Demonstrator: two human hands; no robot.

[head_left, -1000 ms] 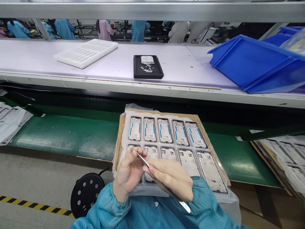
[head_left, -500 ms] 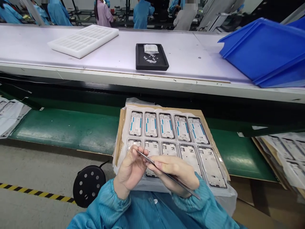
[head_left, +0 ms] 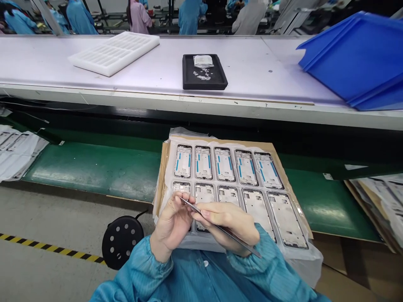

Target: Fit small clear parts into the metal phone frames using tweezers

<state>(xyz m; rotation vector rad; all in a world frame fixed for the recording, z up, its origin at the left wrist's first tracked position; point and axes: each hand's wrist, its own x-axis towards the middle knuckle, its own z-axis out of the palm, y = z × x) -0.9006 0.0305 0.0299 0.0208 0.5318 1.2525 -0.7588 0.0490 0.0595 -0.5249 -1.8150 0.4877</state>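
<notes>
My right hand grips metal tweezers, whose tips point left to the fingertips of my left hand. The left fingers are curled and pinched at the tweezer tips; what they pinch is too small to make out. Both hands hover over the near left corner of a clear tray of phone middle frames in two rows. The back row carries blue strips. The tray rests on cardboard on a green belt.
On the white bench behind sit a black tray with small parts and a bag, a white foam tray and blue bins. More frame trays lie at left and right. A black stool stands below left. Other people work far behind.
The view has tilted down slightly and shifted. The tweezers have levelled out in my right hand; both hands stay together over the tray's near left corner.
</notes>
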